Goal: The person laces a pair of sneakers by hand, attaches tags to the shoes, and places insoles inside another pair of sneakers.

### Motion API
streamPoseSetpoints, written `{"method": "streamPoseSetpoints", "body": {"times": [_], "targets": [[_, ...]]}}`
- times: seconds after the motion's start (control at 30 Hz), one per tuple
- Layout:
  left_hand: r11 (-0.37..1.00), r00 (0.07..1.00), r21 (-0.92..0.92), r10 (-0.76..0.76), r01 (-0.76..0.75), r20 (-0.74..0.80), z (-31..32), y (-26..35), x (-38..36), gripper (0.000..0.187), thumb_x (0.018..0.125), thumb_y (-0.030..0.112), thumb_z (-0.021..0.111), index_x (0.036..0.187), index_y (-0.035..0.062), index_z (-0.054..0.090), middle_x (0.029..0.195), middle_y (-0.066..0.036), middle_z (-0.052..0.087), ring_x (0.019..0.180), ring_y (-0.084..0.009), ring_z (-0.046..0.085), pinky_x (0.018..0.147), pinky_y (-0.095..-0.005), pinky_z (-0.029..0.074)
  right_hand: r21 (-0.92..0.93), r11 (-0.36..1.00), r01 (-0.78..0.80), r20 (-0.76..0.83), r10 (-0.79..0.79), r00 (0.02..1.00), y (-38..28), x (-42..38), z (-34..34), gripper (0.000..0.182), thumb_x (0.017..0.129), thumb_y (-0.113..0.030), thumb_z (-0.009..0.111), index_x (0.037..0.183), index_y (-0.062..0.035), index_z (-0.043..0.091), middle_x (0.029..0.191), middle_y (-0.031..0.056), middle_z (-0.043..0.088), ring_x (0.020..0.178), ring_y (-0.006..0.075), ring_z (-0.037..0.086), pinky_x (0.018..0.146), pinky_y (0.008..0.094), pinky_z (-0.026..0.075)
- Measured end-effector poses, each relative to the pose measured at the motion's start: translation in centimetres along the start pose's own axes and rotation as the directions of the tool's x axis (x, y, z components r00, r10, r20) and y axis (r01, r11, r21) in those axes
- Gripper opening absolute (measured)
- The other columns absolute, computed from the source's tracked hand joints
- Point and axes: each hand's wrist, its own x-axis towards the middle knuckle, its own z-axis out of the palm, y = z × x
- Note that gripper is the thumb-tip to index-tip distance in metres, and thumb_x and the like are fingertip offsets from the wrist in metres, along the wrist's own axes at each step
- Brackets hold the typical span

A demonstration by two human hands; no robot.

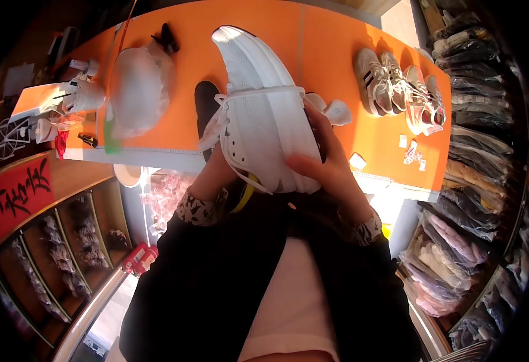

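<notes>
A large white shoe [264, 120] is held up close to the camera, its toe pointing away and its sole edge turned to the right. My right hand [326, 160] grips the sole side near the heel, thumb across it and fingers behind. On the left, my left hand [215, 172] is closed on the laced side, its fingers mostly hidden behind the shoe. White laces hang loose over that side. Behind the shoe, a dark sole-shaped item [206, 105] lies on the orange table [330, 27]. Small white pieces [338, 112] show just right of the shoe.
Several sneakers [374, 81] stand at the table's right. A white plastic bag [141, 90] and a black clip [166, 39] lie at the left, with a small cutter [88, 140] near the edge. Shelves of bagged goods [478, 120] line the right side.
</notes>
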Motion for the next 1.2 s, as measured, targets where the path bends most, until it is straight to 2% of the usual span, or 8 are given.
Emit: {"method": "streamPoseSetpoints", "body": {"times": [0.1, 0.2, 0.27, 0.37, 0.83, 0.97, 1.1, 1.2], "targets": [[0.993, 0.994, -0.087, -0.075, 0.082, 0.083, -1.1, -0.9, 0.3, 0.046, 0.101, 0.031, 0.040, 0.136, 0.0019, 0.037, 0.136, -0.015, 0.045, 0.122, -0.0238, 0.049, 0.098, -0.0379, 0.047, -0.032, 0.999, -0.032, 0.012, 0.033, 0.999, 0.2, -0.7, 0.3, 0.093, 0.070, -0.019, 0.080, 0.146, -0.0063, 0.028, 0.127, 0.0124, 0.045, 0.114, 0.0233, 0.049, 0.096, 0.0362, 0.041], [0.941, 0.998, -0.335, -0.055, 0.049, -0.009, -1.3, -1.8, 0.4, 0.045, 0.101, 0.034, 0.040, 0.134, 0.0022, 0.040, 0.131, -0.016, 0.049, 0.117, -0.0238, 0.052, 0.096, -0.0377, 0.047, -0.032, 0.999, -0.016, 0.020, 0.016, 1.000, 0.7, -0.7, 0.6, 0.094, 0.070, -0.021, 0.080, 0.147, -0.0070, 0.026, 0.126, 0.0119, 0.046, 0.111, 0.0225, 0.050, 0.095, 0.0358, 0.041], [0.765, 0.987, -0.643, -0.116, 0.020, -0.108, -0.4, -1.7, 0.5, 0.045, 0.100, 0.035, 0.044, 0.130, 0.0021, 0.044, 0.126, -0.015, 0.053, 0.111, -0.0241, 0.056, 0.093, -0.0368, 0.049, -0.039, 0.999, 0.010, 0.012, -0.009, 1.000, 1.1, -0.5, 0.6, 0.095, 0.070, -0.022, 0.080, 0.147, -0.0075, 0.026, 0.125, 0.0115, 0.047, 0.110, 0.0221, 0.050, 0.094, 0.0356, 0.041], [0.630, 0.974, -0.776, -0.184, 0.011, -0.135, -1.1, -2.1, 0.8, 0.044, 0.099, 0.034, 0.046, 0.129, 0.0021, 0.045, 0.124, -0.015, 0.055, 0.109, -0.0242, 0.057, 0.092, -0.0364, 0.050, -0.051, 0.998, 0.035, 0.020, -0.034, 0.999, 1.4, -0.9, 0.5, 0.094, 0.071, -0.023, 0.079, 0.147, -0.0084, 0.025, 0.123, 0.0122, 0.047, 0.110, 0.0220, 0.051, 0.095, 0.0363, 0.041], [0.980, 0.984, -0.186, -0.094, 0.066, -0.151, 0.4, -4.2, -0.1, 0.041, 0.095, 0.027, 0.053, 0.128, 0.0017, 0.047, 0.120, -0.014, 0.057, 0.107, -0.0244, 0.058, 0.091, -0.0349, 0.050, 0.048, 0.993, -0.106, 0.004, 0.106, 0.994, 1.1, -1.0, 1.8, 0.090, 0.072, -0.020, 0.077, 0.146, -0.0071, 0.028, 0.130, 0.0160, 0.047, 0.119, 0.0269, 0.047, 0.101, 0.0396, 0.038], [0.997, 0.984, -0.036, -0.070, 0.065, -0.164, 1.5, -5.0, -0.8, 0.041, 0.094, 0.025, 0.055, 0.128, 0.0016, 0.047, 0.119, -0.014, 0.058, 0.106, -0.0245, 0.059, 0.091, -0.0344, 0.050, 0.031, 0.993, -0.118, -0.015, 0.119, 0.993, 0.5, -0.8, 1.4, 0.089, 0.070, -0.018, 0.077, 0.145, -0.0053, 0.029, 0.133, 0.0163, 0.046, 0.122, 0.0264, 0.046, 0.102, 0.0405, 0.036], [0.978, 0.996, 0.196, -0.059, 0.071, -0.063, 0.2, -3.7, 0.3, 0.041, 0.094, 0.022, 0.057, 0.127, 0.0015, 0.048, 0.118, -0.013, 0.058, 0.106, -0.0246, 0.059, 0.091, -0.0340, 0.050, 0.317, 0.922, -0.221, 0.003, 0.232, 0.973, -1.5, -1.0, 1.6, 0.079, 0.075, -0.020, 0.066, 0.143, -0.0021, 0.030, 0.133, 0.0191, 0.045, 0.121, 0.0290, 0.049, 0.099, 0.0395, 0.043], [0.855, 0.944, 0.468, -0.310, 0.226, 0.111, 0.3, 3.2, 0.5, 0.042, 0.088, 0.012, 0.062, 0.126, 0.0015, 0.050, 0.114, -0.012, 0.061, 0.107, -0.0244, 0.058, 0.092, -0.0336, 0.047, 0.437, 0.859, -0.268, -0.015, 0.304, 0.952, -2.6, -1.2, 1.9, 0.076, 0.078, -0.030, 0.059, 0.140, 0.0042, 0.031, 0.130, 0.0211, 0.048, 0.116, 0.0293, 0.054, 0.096, 0.0363, 0.047]]}}
